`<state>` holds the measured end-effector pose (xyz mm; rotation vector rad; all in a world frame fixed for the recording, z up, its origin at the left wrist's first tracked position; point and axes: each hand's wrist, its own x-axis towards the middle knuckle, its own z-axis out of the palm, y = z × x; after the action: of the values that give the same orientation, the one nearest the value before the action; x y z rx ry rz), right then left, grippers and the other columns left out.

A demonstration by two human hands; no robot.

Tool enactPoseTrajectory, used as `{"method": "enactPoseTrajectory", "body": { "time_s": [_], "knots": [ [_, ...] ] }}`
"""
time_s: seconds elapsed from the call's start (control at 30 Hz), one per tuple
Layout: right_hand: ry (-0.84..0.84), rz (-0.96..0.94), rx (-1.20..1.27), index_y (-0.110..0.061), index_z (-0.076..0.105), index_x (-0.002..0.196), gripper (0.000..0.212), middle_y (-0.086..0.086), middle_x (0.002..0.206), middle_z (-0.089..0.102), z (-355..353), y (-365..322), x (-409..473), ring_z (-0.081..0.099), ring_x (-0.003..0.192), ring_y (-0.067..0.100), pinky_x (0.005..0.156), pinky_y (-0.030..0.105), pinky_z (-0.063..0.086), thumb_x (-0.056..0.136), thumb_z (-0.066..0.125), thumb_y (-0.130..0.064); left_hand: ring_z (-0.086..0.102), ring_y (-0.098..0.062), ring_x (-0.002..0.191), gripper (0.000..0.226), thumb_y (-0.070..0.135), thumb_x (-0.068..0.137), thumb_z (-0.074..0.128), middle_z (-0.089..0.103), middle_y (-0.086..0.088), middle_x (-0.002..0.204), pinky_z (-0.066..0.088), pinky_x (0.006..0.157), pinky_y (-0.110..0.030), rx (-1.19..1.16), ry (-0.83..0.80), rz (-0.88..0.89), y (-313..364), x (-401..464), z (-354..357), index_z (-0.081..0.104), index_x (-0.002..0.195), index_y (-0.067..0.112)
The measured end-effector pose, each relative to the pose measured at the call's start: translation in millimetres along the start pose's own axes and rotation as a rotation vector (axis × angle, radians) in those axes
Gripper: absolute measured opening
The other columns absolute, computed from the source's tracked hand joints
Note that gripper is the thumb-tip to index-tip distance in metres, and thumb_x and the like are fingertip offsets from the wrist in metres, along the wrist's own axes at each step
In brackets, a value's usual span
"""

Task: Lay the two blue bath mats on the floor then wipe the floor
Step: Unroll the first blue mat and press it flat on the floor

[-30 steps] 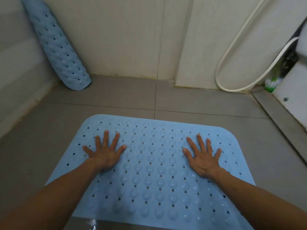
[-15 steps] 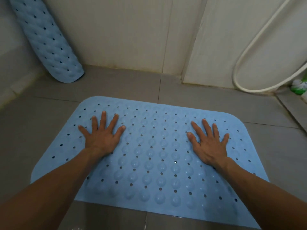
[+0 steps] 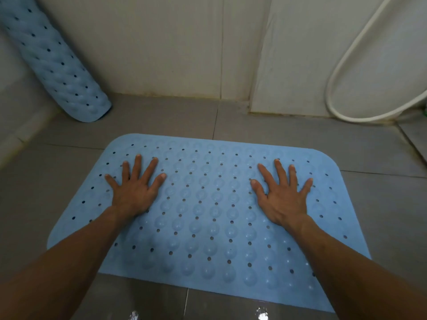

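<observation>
Blue bath mat (image 3: 208, 204) flat on floor (image 3: 381, 192), left hand (image 3: 134, 192) and right hand (image 3: 282, 197) pressing it, fingers (image 3: 138, 167) spread wide, second mat (image 3: 55, 65) rolled in far left corner

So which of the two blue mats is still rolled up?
The rolled mat leaning in the far-left corner; the flat mat lies spread on the floor under both hands.
</observation>
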<state>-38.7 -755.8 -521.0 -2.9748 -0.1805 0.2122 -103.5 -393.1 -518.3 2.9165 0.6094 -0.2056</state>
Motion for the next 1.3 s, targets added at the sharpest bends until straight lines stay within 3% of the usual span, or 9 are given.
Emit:
{"method": "enactPoseTrajectory", "body": {
  "time_s": [0.4, 0.53, 0.63, 0.73, 0.83, 0.9, 0.93, 1.17, 1.3],
  "knots": [
    [-0.033, 0.040, -0.039, -0.062, -0.013, 0.145, 0.062, -0.014, 0.165, -0.015, -8.1, -4.4, 2.2, -0.017, 0.153, 0.021, 0.116, 0.065, -0.013, 0.087, -0.002, -0.079, -0.018, -0.030, 0.148, 0.067, 0.076, 0.086, -0.002, -0.023, 0.006, 0.160, -0.010, 0.109, -0.071, -0.021, 0.059, 0.001, -0.5, 0.5, 5.7, -0.020, 0.145, 0.050],
    [-0.100, 0.108, -0.089, -0.049, 0.002, 0.154, 0.067, -0.006, 0.167, -0.009, -19.9, -23.2, 3.6, -0.011, 0.153, 0.024, 0.118, 0.064, -0.007, 0.090, 0.002, -0.070, -0.017, -0.034, 0.147, 0.069, 0.073, 0.090, 0.003, -0.021, 0.000, 0.161, -0.012, 0.106, -0.072, -0.054, 0.081, 0.026, -1.0, -1.0, 3.2, -0.013, 0.150, 0.044],
    [-0.042, 0.189, -0.084, -0.028, 0.019, 0.156, 0.064, 0.006, 0.167, -0.001, -23.2, -68.8, 3.4, -0.008, 0.154, 0.026, 0.121, 0.059, -0.005, 0.098, 0.016, -0.053, -0.020, -0.037, 0.146, 0.068, 0.070, 0.090, 0.001, -0.022, -0.004, 0.161, -0.013, 0.104, -0.073, -0.045, 0.050, 0.045, -3.4, 1.6, -0.9, -0.013, 0.151, 0.041],
    [0.013, 0.164, 0.016, -0.024, 0.024, 0.155, 0.064, 0.011, 0.167, 0.001, -16.2, -132.2, -5.1, -0.005, 0.154, 0.028, 0.123, 0.051, -0.006, 0.098, 0.015, -0.052, -0.022, -0.040, 0.145, 0.066, 0.065, 0.093, 0.000, -0.022, -0.007, 0.161, -0.017, 0.102, -0.074, -0.080, -0.036, 0.082, -7.4, 4.7, -8.6, -0.011, 0.152, 0.038],
    [-0.003, 0.116, 0.072, -0.026, 0.020, 0.156, 0.061, 0.010, 0.167, 0.001, -9.4, -186.5, -8.1, -0.005, 0.154, 0.028, 0.124, 0.049, -0.005, 0.101, 0.018, -0.053, -0.003, -0.045, 0.146, 0.063, 0.057, 0.097, 0.005, 0.001, -0.016, 0.162, -0.018, 0.110, -0.066, -0.075, -0.073, 0.171, -10.7, 14.0, -29.9, 0.012, 0.154, 0.031],
    [-0.001, 0.102, 0.094, -0.027, 0.018, 0.156, 0.057, 0.009, 0.167, 0.000, -6.7, -212.3, -0.2, -0.006, 0.154, 0.027, 0.124, 0.047, -0.007, 0.103, 0.022, -0.050, 0.020, -0.041, 0.140, 0.058, 0.050, 0.099, 0.013, 0.031, -0.022, 0.149, -0.006, 0.118, -0.058, -0.080, 0.064, 0.264, -14.0, 26.2, -43.2, 0.040, 0.141, 0.020],
    [0.006, 0.104, 0.110, -0.027, 0.018, 0.156, 0.057, 0.009, 0.167, 0.000, -5.7, -222.4, 3.7, -0.006, 0.154, 0.026, 0.124, 0.047, -0.007, 0.104, 0.022, -0.050, 0.025, -0.039, 0.139, 0.056, 0.048, 0.100, 0.017, 0.037, -0.023, 0.145, -0.001, 0.119, -0.055, -0.086, 0.123, 0.278, -15.2, 33.1, -46.1, 0.046, 0.136, 0.016],
    [0.234, -0.036, 0.173, -0.020, 0.038, 0.147, 0.054, 0.009, 0.163, 0.022, 23.5, -253.5, 35.2, 0.013, 0.152, 0.024, 0.125, 0.044, 0.004, 0.101, 0.028, -0.045, 0.022, -0.039, 0.145, 0.061, 0.043, 0.100, 0.024, 0.028, -0.024, 0.154, 0.009, 0.121, -0.053, -0.179, 0.297, 0.288, -17.9, 58.6, -19.0, 0.034, 0.145, 0.003],
    [0.305, -0.006, 0.180, -0.016, 0.040, 0.146, 0.053, 0.009, 0.162, 0.025, 33.9, -250.0, 33.3, 0.015, 0.152, 0.023, 0.125, 0.043, 0.004, 0.101, 0.032, -0.044, 0.007, -0.036, 0.149, 0.067, 0.048, 0.099, 0.015, 0.011, -0.022, 0.160, 0.004, 0.121, -0.053, -0.114, 0.257, 0.313, -18.5, 61.2, -13.3, 0.020, 0.151, 0.006]
  ]
}}
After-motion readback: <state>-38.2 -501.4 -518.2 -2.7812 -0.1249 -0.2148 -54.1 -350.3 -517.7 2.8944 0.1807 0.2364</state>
